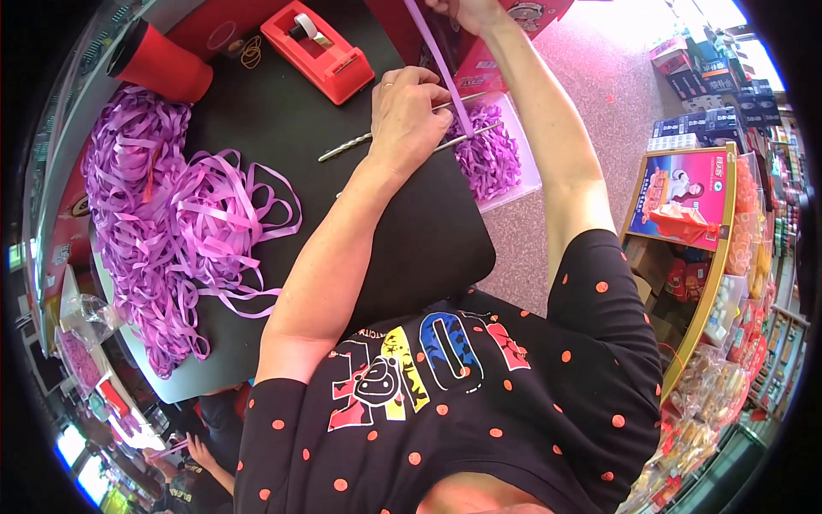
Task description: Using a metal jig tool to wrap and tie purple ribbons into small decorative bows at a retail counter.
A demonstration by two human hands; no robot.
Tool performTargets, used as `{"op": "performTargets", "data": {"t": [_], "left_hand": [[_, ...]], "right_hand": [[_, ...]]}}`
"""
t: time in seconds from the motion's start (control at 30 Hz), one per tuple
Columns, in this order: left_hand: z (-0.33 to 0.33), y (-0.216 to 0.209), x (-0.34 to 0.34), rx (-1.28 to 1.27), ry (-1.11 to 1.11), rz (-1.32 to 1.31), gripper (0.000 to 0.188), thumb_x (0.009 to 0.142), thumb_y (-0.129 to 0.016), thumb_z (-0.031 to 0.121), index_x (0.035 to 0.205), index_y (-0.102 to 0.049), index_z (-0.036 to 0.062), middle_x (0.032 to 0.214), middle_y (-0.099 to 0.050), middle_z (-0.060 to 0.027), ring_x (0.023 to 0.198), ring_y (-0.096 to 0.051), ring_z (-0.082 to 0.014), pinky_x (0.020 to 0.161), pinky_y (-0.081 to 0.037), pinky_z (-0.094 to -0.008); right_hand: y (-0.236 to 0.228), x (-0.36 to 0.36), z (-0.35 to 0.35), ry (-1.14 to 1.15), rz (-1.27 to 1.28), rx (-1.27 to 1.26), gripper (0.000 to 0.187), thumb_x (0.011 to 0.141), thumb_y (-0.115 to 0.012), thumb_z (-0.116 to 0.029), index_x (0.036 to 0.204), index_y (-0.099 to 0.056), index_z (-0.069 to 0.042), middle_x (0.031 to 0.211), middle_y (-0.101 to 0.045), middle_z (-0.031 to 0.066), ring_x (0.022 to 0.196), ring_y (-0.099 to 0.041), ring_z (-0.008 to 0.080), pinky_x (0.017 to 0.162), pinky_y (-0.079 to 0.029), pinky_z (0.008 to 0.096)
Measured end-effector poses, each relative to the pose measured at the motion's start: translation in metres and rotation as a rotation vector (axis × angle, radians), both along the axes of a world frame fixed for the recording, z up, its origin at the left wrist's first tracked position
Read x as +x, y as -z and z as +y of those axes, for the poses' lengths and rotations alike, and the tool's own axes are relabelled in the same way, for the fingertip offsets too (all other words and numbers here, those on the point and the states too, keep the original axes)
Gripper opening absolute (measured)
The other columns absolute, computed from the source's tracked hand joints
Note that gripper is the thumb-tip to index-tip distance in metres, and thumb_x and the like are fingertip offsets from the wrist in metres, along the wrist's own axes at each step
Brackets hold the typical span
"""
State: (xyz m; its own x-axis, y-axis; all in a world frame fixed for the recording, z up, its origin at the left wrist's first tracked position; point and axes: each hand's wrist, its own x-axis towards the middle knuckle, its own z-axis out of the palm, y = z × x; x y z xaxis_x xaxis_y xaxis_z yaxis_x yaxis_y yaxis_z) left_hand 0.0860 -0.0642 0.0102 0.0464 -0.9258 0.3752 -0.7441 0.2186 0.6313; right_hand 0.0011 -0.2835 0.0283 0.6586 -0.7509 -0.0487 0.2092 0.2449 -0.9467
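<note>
My left hand (pixel 407 116) is closed around thin metal rods (pixel 344 147) above the dark tabletop, their ends sticking out on both sides of it. A flat purple ribbon (pixel 441 60) runs from the top edge of the picture down to the rods at their right end. Beneath that end, a pale plastic bin (pixel 527 163) holds a heap of crinkled purple ribbon (pixel 488 158). At the top edge, my right hand (pixel 473 13) is partly cut off, with curled fingers close to the ribbon; what they hold is hidden. Loose purple ribbon (pixel 141 231) lies in a big tangle to the left.
On the black tabletop (pixel 411 240) stand a red tape dispenser (pixel 317 51) and a red cup (pixel 167 64), with rubber bands (pixel 251 51) between them. To the right is a shelf display (pixel 681 197) with packaged goods. Another person's hand (pixel 201 451) shows at lower left.
</note>
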Motion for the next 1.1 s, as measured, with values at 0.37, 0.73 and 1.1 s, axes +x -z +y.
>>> {"op": "performTargets", "data": {"t": [0.37,0.73,1.1], "left_hand": [[0.002,-0.005,-0.005,-0.050,-0.071,0.009,0.020,0.067,-0.066,0.007,0.086,-0.072,0.0113,0.108,-0.060,-0.0068,0.105,-0.051,-0.0279,0.091,-0.041,-0.0378],[0.005,0.000,-0.001,-0.028,-0.057,0.022,0.019,0.068,-0.067,0.007,0.085,-0.073,0.0131,0.112,-0.059,-0.0071,0.105,-0.051,-0.0279,0.090,-0.042,-0.0382],[-0.001,0.008,-0.004,-0.093,-0.026,-0.039,0.018,0.066,-0.070,0.010,0.083,-0.075,0.0139,0.104,-0.060,-0.0054,0.105,-0.050,-0.0270,0.091,-0.041,-0.0379]], "right_hand": [[0.131,0.016,0.036,0.019,0.039,0.228,0.052,0.097,-0.040,-0.047,0.139,-0.036,-0.015,0.102,-0.063,0.0128,0.085,-0.059,0.0165,0.076,-0.050,0.0288],[0.191,-0.116,0.235,0.399,0.327,-0.145,0.047,0.101,-0.034,-0.036,0.131,-0.048,-0.004,0.095,-0.067,0.0066,0.090,-0.059,0.0130,0.086,-0.042,0.0289],[0.072,-0.169,0.332,0.609,0.208,-0.248,0.045,0.099,-0.035,-0.027,0.125,-0.052,0.005,0.086,-0.069,0.0124,0.087,-0.062,0.0155,0.094,-0.038,0.0323]]}}
